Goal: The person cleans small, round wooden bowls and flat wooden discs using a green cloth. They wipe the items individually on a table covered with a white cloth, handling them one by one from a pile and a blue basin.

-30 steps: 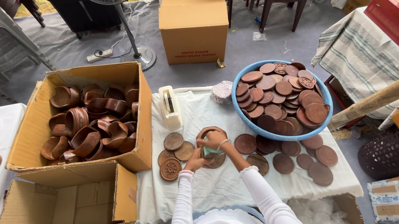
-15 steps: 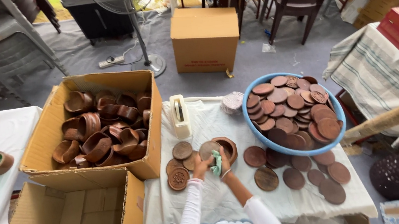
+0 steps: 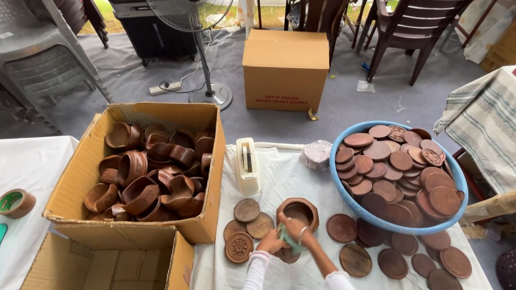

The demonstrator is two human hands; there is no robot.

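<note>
Both my hands meet at a brown wooden bowl (image 3: 297, 212) standing upright, mouth up, round with no long axis, on the white-covered surface (image 3: 299, 283); left hand (image 3: 270, 242) braces its near rim, right hand (image 3: 295, 228) pinches a green cloth (image 3: 291, 241) against it.

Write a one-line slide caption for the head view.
Both hands press a green cloth against a brown wooden bowl among round lids.
</note>
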